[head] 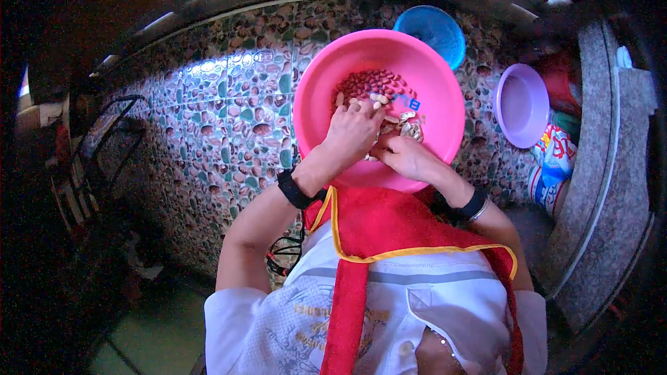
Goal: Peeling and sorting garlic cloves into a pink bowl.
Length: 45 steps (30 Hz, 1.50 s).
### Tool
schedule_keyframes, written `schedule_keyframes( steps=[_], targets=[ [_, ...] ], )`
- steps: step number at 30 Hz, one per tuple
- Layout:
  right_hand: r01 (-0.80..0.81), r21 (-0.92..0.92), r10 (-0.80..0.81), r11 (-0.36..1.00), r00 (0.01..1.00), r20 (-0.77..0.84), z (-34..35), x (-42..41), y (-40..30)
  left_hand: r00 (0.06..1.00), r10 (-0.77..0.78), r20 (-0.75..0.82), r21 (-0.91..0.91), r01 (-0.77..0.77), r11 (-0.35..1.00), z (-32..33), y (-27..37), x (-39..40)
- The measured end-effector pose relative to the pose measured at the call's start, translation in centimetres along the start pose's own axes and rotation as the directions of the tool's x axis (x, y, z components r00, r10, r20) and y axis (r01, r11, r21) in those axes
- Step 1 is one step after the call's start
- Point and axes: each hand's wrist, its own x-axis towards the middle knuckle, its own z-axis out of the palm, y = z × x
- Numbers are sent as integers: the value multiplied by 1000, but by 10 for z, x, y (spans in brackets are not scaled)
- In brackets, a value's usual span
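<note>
A large pink plastic basin (443, 88) lies before me, with a heap of shelled red peanuts (372, 82) towards its far side. My left hand (354, 127) reaches into the basin, its fingers curled down over unshelled peanuts (379, 98) near the heap; the fingertips are partly hidden. Just to the right and nearer to me is my right hand (404, 153), low in the basin, thumb and fingers bent close to pale peanut shells (411, 131). What lies under its fingers cannot be seen clearly. Blue printing marks the basin's bottom.
A blue plastic basket (435, 31) stands beyond the basin. To the right are a purple basin (521, 107), a red container (560, 80) and printed plastic bags (555, 153), beside a grey stone ledge (594, 166). Pebble-patterned tiles (208, 114) cover the floor.
</note>
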Motion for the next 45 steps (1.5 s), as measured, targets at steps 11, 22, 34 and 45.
schedule_keyframes(
  steps=[11,22,34,45],
  targets=[
    [53,7,-53,999,999,-14,-4,-7,-8,994,28,106,-97,-17,995,-23,-6,9],
    [90,-9,-90,996,994,-61,-4,-10,-10,985,96,146,24,-101,995,0,1,38],
    [37,42,-32,998,993,-117,6,3,15,988,117,98,148,-131,980,10,9,36],
    [93,457,9,884,976,-218,-7,-3,-6,988,-25,152,-128,45,991,-25,-1,30]
  ],
)
